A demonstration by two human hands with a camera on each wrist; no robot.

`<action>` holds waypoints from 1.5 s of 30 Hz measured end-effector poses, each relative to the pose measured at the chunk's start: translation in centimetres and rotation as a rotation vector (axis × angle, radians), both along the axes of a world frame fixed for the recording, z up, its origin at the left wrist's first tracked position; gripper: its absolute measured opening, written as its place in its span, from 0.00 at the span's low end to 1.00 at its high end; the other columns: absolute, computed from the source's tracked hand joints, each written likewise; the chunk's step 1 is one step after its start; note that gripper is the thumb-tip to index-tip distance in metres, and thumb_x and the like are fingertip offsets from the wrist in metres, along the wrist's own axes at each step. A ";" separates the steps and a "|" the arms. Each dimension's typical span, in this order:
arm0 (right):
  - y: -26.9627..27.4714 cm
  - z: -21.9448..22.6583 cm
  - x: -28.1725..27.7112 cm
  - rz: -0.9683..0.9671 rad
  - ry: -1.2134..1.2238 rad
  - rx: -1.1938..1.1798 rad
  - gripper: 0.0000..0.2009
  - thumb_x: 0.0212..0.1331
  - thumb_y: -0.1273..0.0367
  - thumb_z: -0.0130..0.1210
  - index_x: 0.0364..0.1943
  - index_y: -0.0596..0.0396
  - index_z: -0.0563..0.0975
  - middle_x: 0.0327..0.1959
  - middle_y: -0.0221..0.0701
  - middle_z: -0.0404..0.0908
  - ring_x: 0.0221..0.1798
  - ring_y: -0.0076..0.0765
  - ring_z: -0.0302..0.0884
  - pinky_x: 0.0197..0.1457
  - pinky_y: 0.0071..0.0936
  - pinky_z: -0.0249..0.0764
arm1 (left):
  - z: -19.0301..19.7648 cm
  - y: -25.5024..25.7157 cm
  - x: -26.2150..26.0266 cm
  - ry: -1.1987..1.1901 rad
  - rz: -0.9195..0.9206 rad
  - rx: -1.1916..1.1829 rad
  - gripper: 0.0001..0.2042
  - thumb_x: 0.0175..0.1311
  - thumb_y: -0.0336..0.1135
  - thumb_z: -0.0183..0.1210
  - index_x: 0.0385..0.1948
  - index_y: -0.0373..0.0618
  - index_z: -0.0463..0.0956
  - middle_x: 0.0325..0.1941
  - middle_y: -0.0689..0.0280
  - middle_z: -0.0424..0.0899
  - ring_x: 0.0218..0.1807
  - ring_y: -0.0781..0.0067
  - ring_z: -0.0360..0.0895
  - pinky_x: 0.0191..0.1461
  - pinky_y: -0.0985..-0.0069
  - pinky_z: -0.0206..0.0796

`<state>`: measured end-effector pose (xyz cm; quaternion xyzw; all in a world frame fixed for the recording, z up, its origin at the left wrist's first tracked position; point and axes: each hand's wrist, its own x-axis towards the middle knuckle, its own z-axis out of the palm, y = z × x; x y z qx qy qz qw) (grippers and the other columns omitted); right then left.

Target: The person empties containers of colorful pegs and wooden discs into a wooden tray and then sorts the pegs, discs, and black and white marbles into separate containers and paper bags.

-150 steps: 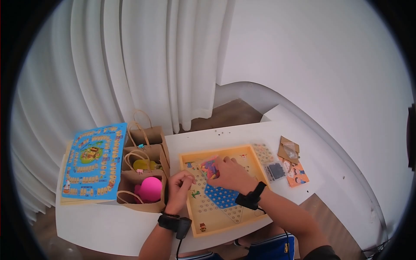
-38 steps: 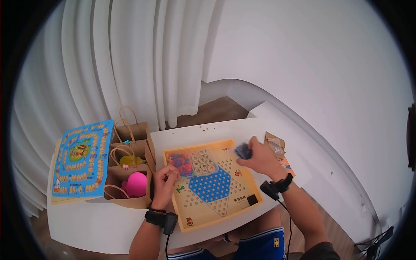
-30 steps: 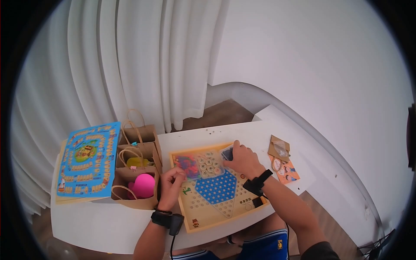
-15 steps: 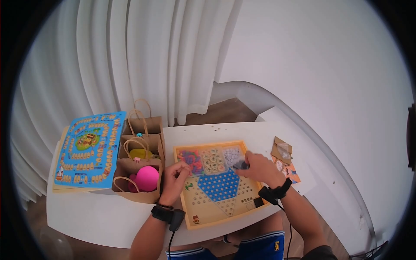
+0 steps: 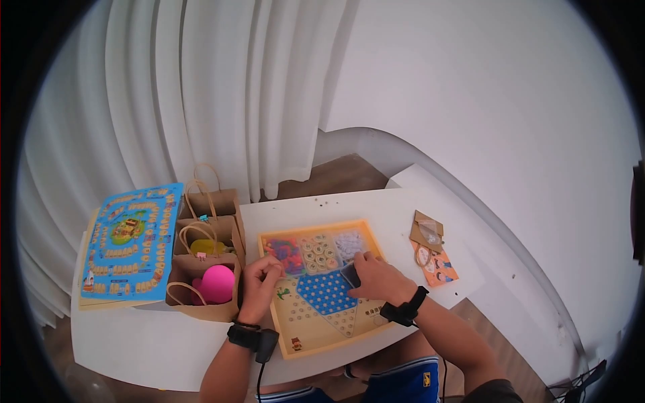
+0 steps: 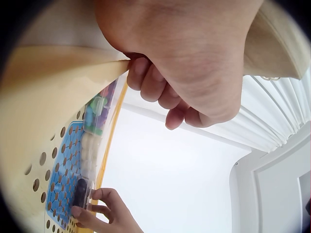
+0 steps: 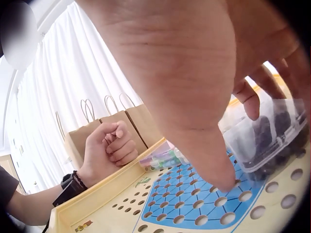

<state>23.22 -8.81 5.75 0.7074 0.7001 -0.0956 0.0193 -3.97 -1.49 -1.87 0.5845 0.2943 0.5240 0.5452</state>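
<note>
In the head view my right hand (image 5: 383, 279) grips a clear plastic box of black pieces (image 5: 350, 274) low over the right of the blue star-board area (image 5: 329, 292). The right wrist view shows thumb and fingers on either side of this box (image 7: 265, 141). Along the tray's far side lie clear boxes of colourful pegs (image 5: 283, 254), round chess discs (image 5: 319, 254) and white pieces (image 5: 349, 243). My left hand (image 5: 261, 285) is curled in a fist at the left rim of the wooden game tray (image 5: 306, 322), with nothing seen in it.
Paper bags (image 5: 208, 309), one with a pink round toy (image 5: 218, 283), stand left of the tray. A blue game board (image 5: 131, 248) lies farther left. To the right are an orange card (image 5: 441, 269) and a brown envelope (image 5: 427, 228). Small dark bits (image 5: 324, 201) lie beyond the tray.
Chess discs, white pieces and black pieces have come from the table's right into the tray; my right hand has since drawn the black pieces' box nearer. My left hand stays at the left rim.
</note>
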 end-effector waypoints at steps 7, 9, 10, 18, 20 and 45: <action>-0.1 -0.2 1.2 0.079 0.103 0.036 0.32 0.55 0.53 0.71 0.51 0.65 0.71 0.51 0.54 0.79 0.56 0.63 0.80 0.58 0.49 0.78 | 0.2 -0.2 -0.1 0.005 0.000 0.010 0.08 0.70 0.27 0.54 0.27 0.38 0.75 0.27 0.72 0.77 0.31 0.86 0.70 0.37 0.83 0.61; 0.0 -0.3 1.1 0.022 0.118 0.064 0.30 0.56 0.52 0.70 0.49 0.63 0.72 0.50 0.50 0.80 0.55 0.61 0.80 0.57 0.47 0.78 | -0.1 -0.1 -0.1 -0.002 -0.006 0.004 0.09 0.70 0.27 0.54 0.27 0.38 0.74 0.27 0.73 0.77 0.31 0.86 0.70 0.37 0.83 0.60; 0.1 -0.5 1.1 -0.006 0.098 0.115 0.29 0.57 0.51 0.70 0.47 0.63 0.73 0.48 0.51 0.81 0.52 0.61 0.82 0.55 0.47 0.79 | -0.1 0.0 0.0 -0.006 -0.004 -0.003 0.09 0.70 0.27 0.54 0.27 0.38 0.74 0.27 0.73 0.77 0.31 0.86 0.69 0.36 0.83 0.60; 0.9 -0.4 0.8 -0.115 0.049 0.138 0.31 0.64 0.48 0.64 0.46 0.71 0.76 0.48 0.55 0.80 0.53 0.61 0.83 0.54 0.47 0.82 | 0.6 -0.3 -0.3 0.011 -0.026 0.000 0.09 0.71 0.27 0.53 0.27 0.39 0.74 0.27 0.73 0.76 0.32 0.87 0.69 0.36 0.83 0.59; 1.0 -0.9 1.0 -0.049 0.093 0.212 0.30 0.65 0.48 0.63 0.46 0.69 0.78 0.47 0.52 0.81 0.52 0.60 0.83 0.55 0.47 0.82 | 0.6 -0.3 -0.2 0.011 -0.022 -0.004 0.09 0.71 0.27 0.53 0.27 0.39 0.74 0.27 0.73 0.76 0.32 0.87 0.69 0.37 0.83 0.59; 1.9 -4.5 26.5 -0.974 0.576 0.471 0.32 0.47 0.60 0.79 0.46 0.77 0.78 0.47 0.54 0.84 0.42 0.48 0.88 0.38 0.45 0.88 | 0.4 -0.2 -0.2 0.034 0.000 -0.009 0.08 0.68 0.26 0.54 0.26 0.38 0.74 0.26 0.74 0.76 0.30 0.87 0.69 0.37 0.83 0.59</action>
